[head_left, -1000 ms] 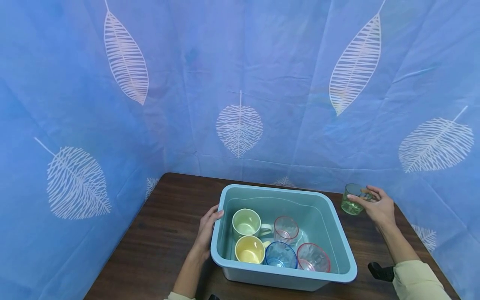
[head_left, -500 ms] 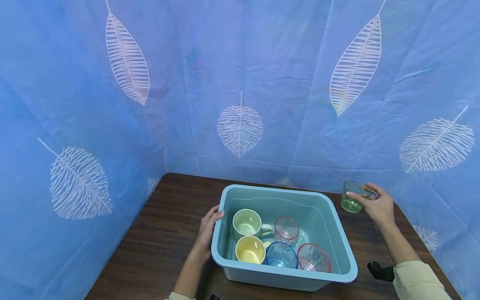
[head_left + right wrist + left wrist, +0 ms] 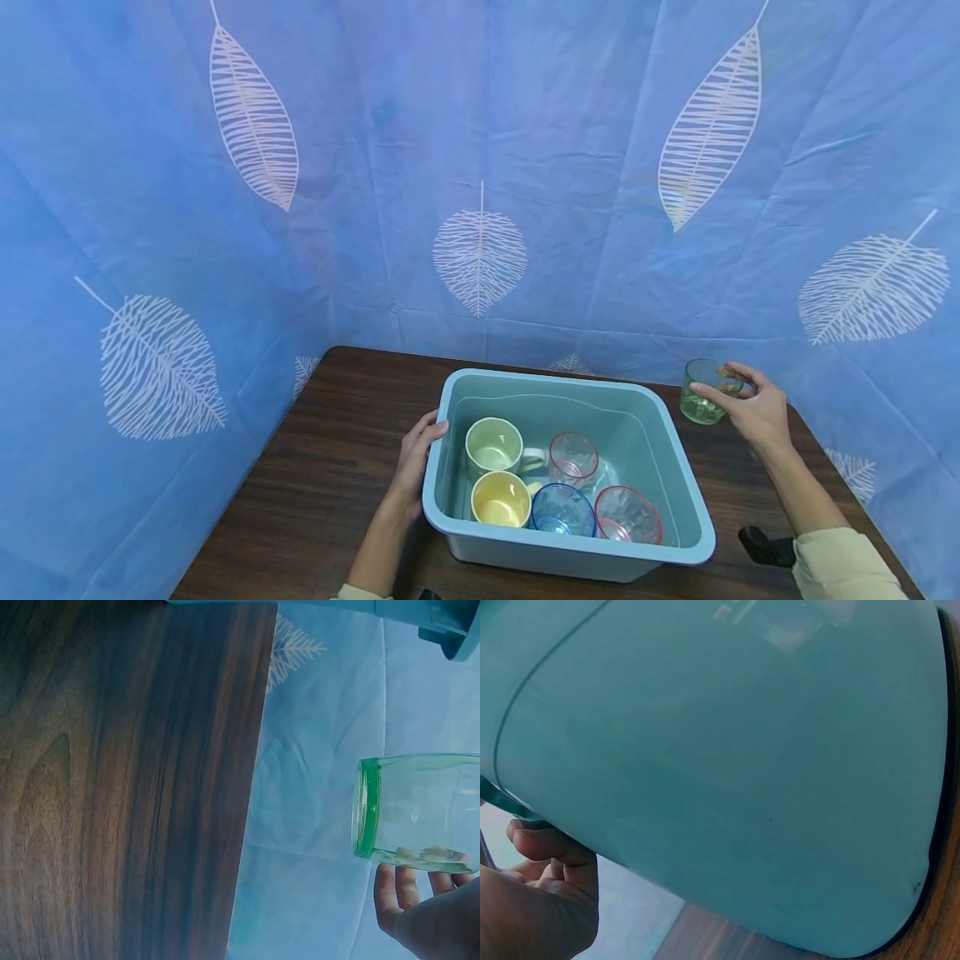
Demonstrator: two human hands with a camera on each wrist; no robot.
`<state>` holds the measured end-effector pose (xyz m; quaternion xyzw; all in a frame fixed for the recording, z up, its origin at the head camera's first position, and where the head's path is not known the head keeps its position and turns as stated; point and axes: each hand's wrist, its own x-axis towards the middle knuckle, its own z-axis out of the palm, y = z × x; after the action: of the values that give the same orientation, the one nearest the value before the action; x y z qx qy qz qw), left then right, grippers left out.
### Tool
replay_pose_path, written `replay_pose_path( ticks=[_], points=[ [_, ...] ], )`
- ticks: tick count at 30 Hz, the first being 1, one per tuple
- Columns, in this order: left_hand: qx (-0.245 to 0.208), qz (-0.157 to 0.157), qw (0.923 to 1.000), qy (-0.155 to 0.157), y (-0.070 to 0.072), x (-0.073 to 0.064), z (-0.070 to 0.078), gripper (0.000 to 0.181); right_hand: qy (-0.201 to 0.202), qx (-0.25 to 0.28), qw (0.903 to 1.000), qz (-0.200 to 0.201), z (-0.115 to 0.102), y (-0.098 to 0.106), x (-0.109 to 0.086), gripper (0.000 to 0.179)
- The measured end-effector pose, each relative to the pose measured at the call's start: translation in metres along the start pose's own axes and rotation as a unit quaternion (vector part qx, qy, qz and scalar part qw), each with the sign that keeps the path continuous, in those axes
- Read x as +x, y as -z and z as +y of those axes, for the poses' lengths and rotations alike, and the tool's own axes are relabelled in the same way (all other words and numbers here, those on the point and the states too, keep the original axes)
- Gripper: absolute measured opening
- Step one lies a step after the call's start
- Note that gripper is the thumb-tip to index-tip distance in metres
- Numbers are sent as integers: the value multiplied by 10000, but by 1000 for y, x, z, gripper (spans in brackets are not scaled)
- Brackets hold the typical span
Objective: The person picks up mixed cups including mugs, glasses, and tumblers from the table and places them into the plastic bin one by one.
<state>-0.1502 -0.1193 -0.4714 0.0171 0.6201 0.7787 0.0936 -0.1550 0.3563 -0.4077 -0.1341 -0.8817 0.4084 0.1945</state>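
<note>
A light blue plastic basin (image 3: 540, 562) stands on the brown table, and my left hand (image 3: 411, 457) grips its left rim. In the left wrist view, the curled fingers (image 3: 551, 847) lie under the rim, against the outer wall. To the right of the basin, my right hand (image 3: 761, 408) holds a clear green glass cup (image 3: 701, 408) upright by its right side. The cup's thick base (image 3: 365, 808) shows above the table edge in the right wrist view, with curtain between them.
Inside the basin stand a pale green mug (image 3: 492, 442), a yellow mug (image 3: 501, 498), a blue-rimmed glass (image 3: 562, 510) and two red-rimmed glasses, one farther back (image 3: 573, 457). A blue leaf-patterned curtain (image 3: 480, 100) hangs behind the table (image 3: 322, 450).
My right hand has raised the green glass cup slightly and shifted it a little away from me. The left hand and the basin have stayed in place.
</note>
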Motion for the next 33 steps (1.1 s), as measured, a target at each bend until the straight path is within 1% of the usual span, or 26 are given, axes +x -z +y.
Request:
replay_pose_path(
  ticks=[5,12,19,33],
  points=[
    [-9,-14,10000,27,0,0,0,61,9,162,9999,53,-3,1,-4,85],
    [-49,24,10000,12,0,0,0,60,177,366,9991,80,-9,2,-9,84],
    [-35,21,10000,-9,-1,0,0,60,297,448,9985,79,-16,3,-13,82],
    [-35,11,10000,-19,1,1,-2,59,650,585,9961,-120,-33,13,-21,78]
  ],
)
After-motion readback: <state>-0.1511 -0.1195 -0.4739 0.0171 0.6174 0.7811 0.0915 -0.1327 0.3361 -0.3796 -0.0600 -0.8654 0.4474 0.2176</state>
